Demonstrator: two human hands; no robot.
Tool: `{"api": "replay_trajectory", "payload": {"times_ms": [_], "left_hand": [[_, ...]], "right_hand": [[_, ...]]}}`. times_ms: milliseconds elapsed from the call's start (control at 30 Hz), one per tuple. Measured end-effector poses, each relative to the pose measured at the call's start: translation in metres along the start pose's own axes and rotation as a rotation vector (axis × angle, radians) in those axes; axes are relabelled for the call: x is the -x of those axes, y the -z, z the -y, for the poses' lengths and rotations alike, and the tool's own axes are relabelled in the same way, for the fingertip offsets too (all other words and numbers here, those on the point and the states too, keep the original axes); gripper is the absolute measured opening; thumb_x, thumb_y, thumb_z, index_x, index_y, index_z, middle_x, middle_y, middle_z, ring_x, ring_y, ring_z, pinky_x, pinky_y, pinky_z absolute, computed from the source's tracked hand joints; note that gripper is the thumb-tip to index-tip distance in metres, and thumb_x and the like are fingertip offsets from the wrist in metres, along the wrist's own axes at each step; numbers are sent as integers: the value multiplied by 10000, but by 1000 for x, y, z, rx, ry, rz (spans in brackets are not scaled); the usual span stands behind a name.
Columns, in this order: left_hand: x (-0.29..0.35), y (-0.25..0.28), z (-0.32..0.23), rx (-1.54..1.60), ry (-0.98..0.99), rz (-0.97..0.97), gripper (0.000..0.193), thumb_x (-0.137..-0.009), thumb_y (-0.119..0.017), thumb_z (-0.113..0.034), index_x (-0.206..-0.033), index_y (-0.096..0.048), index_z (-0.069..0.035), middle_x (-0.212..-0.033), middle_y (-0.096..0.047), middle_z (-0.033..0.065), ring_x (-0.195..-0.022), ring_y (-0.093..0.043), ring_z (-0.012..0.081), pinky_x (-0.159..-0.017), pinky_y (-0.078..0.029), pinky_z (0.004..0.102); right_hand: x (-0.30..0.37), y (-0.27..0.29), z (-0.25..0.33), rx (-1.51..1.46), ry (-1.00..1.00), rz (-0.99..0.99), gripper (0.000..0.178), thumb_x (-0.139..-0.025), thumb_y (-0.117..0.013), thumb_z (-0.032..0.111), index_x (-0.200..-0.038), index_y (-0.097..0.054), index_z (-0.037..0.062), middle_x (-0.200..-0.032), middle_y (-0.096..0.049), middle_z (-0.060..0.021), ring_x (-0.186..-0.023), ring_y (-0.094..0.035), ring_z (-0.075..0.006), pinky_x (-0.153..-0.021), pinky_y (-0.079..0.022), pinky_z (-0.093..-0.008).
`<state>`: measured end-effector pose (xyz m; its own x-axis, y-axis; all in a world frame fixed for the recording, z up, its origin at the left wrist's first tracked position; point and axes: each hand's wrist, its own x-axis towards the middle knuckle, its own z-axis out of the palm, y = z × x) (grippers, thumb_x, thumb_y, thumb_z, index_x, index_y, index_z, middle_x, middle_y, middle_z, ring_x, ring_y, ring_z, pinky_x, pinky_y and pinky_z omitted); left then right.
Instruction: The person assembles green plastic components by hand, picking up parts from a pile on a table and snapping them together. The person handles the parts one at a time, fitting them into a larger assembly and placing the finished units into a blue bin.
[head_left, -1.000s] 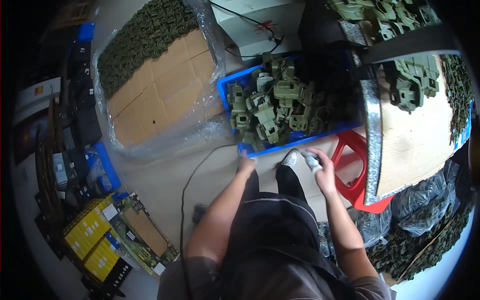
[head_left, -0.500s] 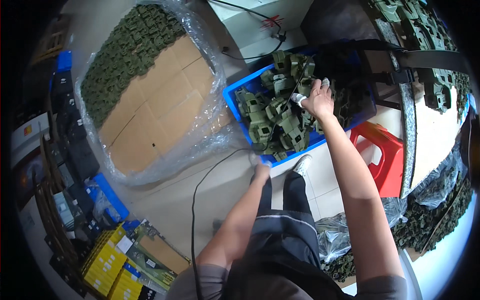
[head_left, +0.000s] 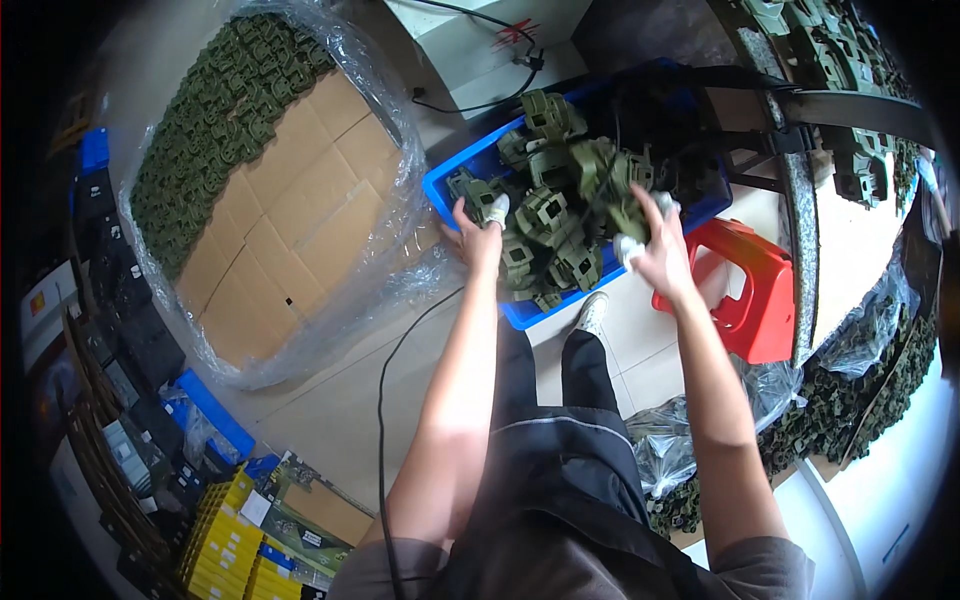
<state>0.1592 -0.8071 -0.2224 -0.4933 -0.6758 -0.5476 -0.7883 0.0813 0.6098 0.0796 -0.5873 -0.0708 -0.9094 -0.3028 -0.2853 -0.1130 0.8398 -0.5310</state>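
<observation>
A blue bin point(head_left: 447, 187) in front of me holds a heap of dark green moulded plastic parts point(head_left: 545, 213) with square openings. My left hand point(head_left: 476, 240) is at the bin's left edge, thumb and fingers apart beside a green part point(head_left: 474, 186); contact with it is unclear. Over the right half of the heap, my right hand point(head_left: 662, 250) has its thumb and fingers round another green part point(head_left: 627, 217), partly hidden and blurred. White coverings wrap some fingertips on both hands.
At the left, cardboard point(head_left: 300, 220) edged with clear plastic film carries rows of green parts point(head_left: 215, 130). A red plastic stool point(head_left: 770, 310) stands right of the bin, beside a worktable point(head_left: 800, 240). A black cable point(head_left: 383, 440) hangs at my left. Yellow crates point(head_left: 220, 530) sit lower left.
My left hand has moved up from the bin's front edge to its left side. My right hand has come down and closed round a green part. The view has shifted slightly.
</observation>
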Motion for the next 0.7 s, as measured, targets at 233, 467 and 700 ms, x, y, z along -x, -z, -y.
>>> {"api": "replay_trajectory", "payload": {"times_ms": [233,467,700], "left_hand": [[-19,-1,17,311,258,311,1001,-738,-697,-172,-1447,7,-112,-1427,-269,184,-1278,-333,277,-1016,-319,358],[-8,-23,18,21,-6,248,955,-709,-649,-98,-1450,-47,-117,-1383,-345,242,-1251,-392,337,-1011,-331,364],[34,47,22,666,-175,277,874,-725,-673,-39,-1430,-160,-89,-1471,-189,115,-1306,-296,251,-1050,-296,375]], "right_hand": [[77,25,-1,348,44,-18,822,-567,-722,109,-1327,-424,210,-1270,-382,-276,-1056,-435,-405,-930,-375,-417],[95,101,5,263,-244,233,598,-694,-646,296,-1260,-512,159,-990,-589,-254,-950,-588,-359,-873,-461,-401],[193,261,17,-269,-181,-34,607,-729,-628,245,-1285,-466,64,-1137,-519,-186,-1071,-517,-333,-964,-374,-376]]}}
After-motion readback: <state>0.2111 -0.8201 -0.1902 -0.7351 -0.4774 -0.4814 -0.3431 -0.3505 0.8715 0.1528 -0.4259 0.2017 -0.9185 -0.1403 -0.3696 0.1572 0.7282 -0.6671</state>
